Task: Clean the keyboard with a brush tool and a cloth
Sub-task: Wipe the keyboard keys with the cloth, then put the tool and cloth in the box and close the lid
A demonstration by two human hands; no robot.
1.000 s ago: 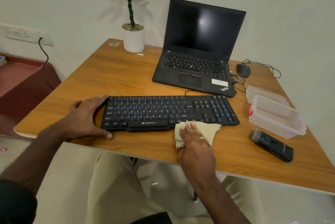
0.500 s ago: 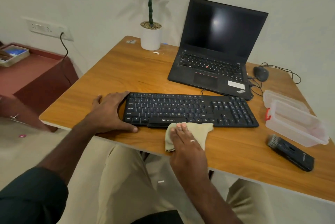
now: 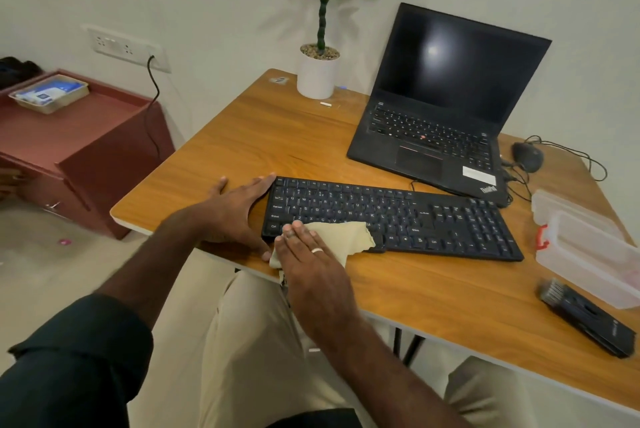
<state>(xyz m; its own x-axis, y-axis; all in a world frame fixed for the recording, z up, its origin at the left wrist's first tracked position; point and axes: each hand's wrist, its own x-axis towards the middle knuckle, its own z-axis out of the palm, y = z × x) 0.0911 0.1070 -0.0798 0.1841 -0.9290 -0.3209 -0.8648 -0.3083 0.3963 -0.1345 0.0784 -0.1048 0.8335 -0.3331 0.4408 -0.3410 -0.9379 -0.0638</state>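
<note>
A black keyboard lies across the wooden table near its front edge. My left hand rests flat against the keyboard's left end, fingers straight along its side. My right hand presses a pale yellow cloth with straight fingers onto the keyboard's lower left corner; the cloth covers the front keys there and hangs over the front edge. The black brush tool lies apart on the table at the right, bristles pointing away from me.
An open black laptop stands behind the keyboard, with a mouse and cables to its right. Clear plastic boxes sit at the right edge. A potted plant stands at the back. A red cabinet is left of the table.
My right hand slid the cloth leftward along the keyboard's front, from the middle to its lower left corner. My left hand stayed at the left end. The camera view swung left.
</note>
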